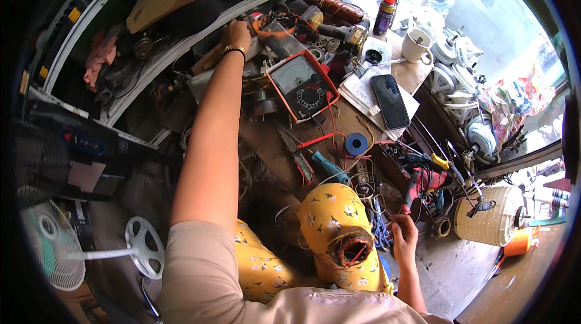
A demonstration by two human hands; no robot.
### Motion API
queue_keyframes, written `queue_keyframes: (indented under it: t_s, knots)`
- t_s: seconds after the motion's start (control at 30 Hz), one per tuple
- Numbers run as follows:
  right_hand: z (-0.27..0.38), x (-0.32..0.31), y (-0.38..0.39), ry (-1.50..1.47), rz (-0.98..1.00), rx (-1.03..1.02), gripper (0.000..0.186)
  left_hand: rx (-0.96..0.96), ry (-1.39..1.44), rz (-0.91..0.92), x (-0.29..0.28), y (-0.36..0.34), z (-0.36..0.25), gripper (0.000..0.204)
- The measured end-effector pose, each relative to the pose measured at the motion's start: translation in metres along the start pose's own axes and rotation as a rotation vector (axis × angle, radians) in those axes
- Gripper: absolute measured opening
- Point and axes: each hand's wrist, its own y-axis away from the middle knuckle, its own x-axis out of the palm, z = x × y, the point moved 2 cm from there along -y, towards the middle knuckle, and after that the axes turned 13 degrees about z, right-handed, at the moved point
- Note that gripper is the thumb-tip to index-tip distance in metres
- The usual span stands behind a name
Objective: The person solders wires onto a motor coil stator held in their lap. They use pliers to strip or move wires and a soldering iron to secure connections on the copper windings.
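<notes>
My left arm stretches far across the cluttered bench; my left hand (236, 36) is at its back left, beside an orange ring-shaped part (275, 25). Its fingers are curled down among the parts, and whatever they grip is hidden. Low on the right, my right hand (404, 237) is beside blue-handled scissors (380, 231), fingers drawn together; I cannot make out anything in them. A round motor stator (352, 247) with a dark winding and a red piece inside rests on my yellow-clothed knee. An analog multimeter (298, 85) with an orange frame lies mid-bench, red and black leads attached.
Right of the multimeter, a phone (389, 102) lies on papers, with a white mug (417, 45) and spray can (384, 14) behind. Near my knee are a blue spool (356, 144), a teal-handled tool (331, 167) and a red power tool (417, 186). A fan (53, 245) stands left.
</notes>
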Motion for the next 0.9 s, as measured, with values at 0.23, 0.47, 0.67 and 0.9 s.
queue_keyframes:
  t_s: [0.23,0.47,0.67,0.9]
  knots:
    - [0.025,0.009,0.011,-0.084,-0.087,0.084,0.010,0.156,-0.453,0.223,0.035,-0.061,-0.022,0.024]
    - [0.034,0.019,0.004,-0.046,-0.102,0.107,0.010,0.156,-0.604,0.236,0.062,-0.095,-0.029,0.026]
    - [0.032,0.023,-0.005,0.024,-0.073,0.101,0.010,0.200,-0.599,0.245,0.061,-0.095,-0.027,0.030]
    - [0.030,0.018,-0.006,0.079,-0.045,0.146,0.011,0.084,-0.886,0.320,0.061,-0.095,-0.034,0.032]
